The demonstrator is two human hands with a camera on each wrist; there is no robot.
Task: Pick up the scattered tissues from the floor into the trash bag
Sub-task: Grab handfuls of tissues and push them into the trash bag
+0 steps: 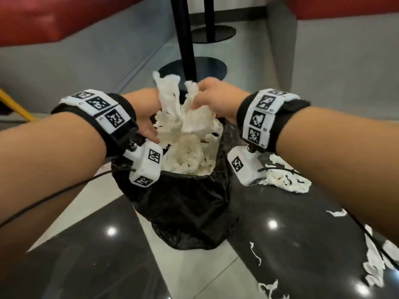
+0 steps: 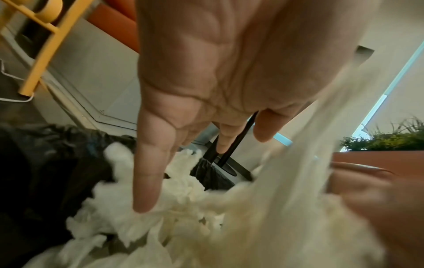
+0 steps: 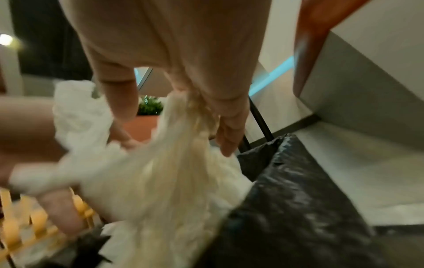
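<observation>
A black trash bag (image 1: 185, 203) stands open on the floor, its mouth filled with white tissues (image 1: 190, 156). Over that mouth, both hands hold up a crumpled bunch of tissues (image 1: 172, 100). My right hand (image 1: 205, 98) pinches the top of the bunch, and strands hang from its curled fingers (image 3: 224, 137) in the blurred right wrist view. My left hand (image 1: 149, 128) presses on the bunch from the left. In the left wrist view its fingers (image 2: 146, 181) point straight down onto the tissues in the trash bag (image 2: 45, 154).
Torn tissue pieces lie on the glossy black floor to the right: a clump (image 1: 285, 180) under my right wrist and scraps (image 1: 373, 262) nearer me. A black table pole (image 1: 185, 39) rises just behind the bag. Red benches flank the aisle, and a yellow frame (image 1: 19, 108) stands at left.
</observation>
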